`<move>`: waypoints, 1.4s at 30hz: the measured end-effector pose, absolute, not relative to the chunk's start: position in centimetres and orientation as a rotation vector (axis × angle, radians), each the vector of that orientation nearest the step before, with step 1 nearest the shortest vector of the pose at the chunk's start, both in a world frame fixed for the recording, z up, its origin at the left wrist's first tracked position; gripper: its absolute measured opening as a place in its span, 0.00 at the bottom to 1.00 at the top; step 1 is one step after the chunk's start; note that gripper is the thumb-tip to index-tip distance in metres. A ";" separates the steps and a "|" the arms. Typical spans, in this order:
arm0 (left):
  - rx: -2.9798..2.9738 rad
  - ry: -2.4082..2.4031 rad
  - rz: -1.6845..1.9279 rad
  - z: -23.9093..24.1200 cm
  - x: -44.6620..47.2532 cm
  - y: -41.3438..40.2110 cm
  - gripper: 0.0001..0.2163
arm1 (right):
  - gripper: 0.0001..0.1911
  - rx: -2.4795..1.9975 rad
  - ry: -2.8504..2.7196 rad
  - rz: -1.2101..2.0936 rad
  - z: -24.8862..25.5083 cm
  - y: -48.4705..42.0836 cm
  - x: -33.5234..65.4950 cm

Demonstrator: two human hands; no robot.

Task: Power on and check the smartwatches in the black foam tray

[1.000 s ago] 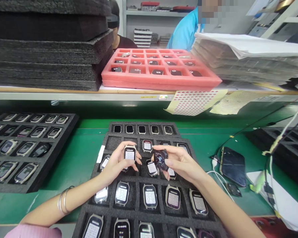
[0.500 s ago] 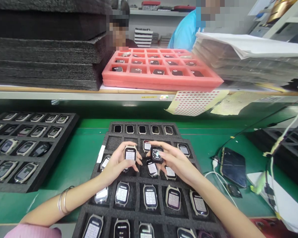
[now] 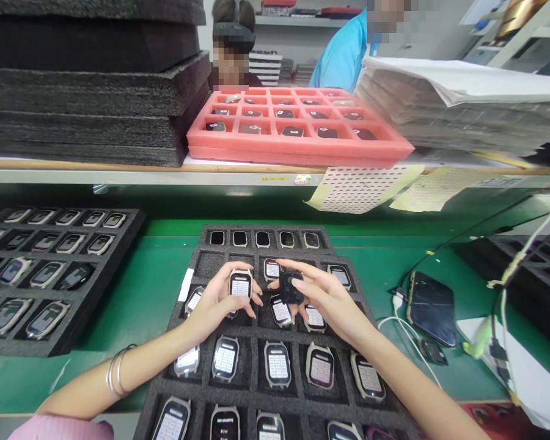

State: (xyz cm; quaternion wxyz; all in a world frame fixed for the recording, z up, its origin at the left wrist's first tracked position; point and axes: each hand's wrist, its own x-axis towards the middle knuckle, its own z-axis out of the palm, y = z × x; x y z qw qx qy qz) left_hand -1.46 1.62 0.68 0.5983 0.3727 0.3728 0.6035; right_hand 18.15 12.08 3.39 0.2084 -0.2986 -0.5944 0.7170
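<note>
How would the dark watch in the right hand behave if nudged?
The dark watch would probably move as one stiff piece, since its case looks rigid. Its smooth face may be slippery in the right hand. Its rounded corners could let it pivot in that pinch.

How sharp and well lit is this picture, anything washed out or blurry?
Head view: lit watch screens glare whitish, their text hard to read; head view: deep shadow under the shelf, brighter green bench; head view: paper-topped stack looks soft.

Head cam, fwd + dn over bench [image 3: 151, 275]
</note>
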 end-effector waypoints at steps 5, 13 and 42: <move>0.862 0.866 1.400 0.7 -1.5 1.7 0.19 | 0.22 -0.747 -1.554 2.100 4.0 11.8 18.1; 0.863 0.870 1.389 0.7 -1.5 1.5 0.18 | 0.19 -0.593 -1.592 2.139 3.5 12.3 18.4; 0.862 0.872 1.390 0.6 -1.4 1.6 0.19 | 0.22 -0.618 -1.502 2.172 3.6 12.1 18.5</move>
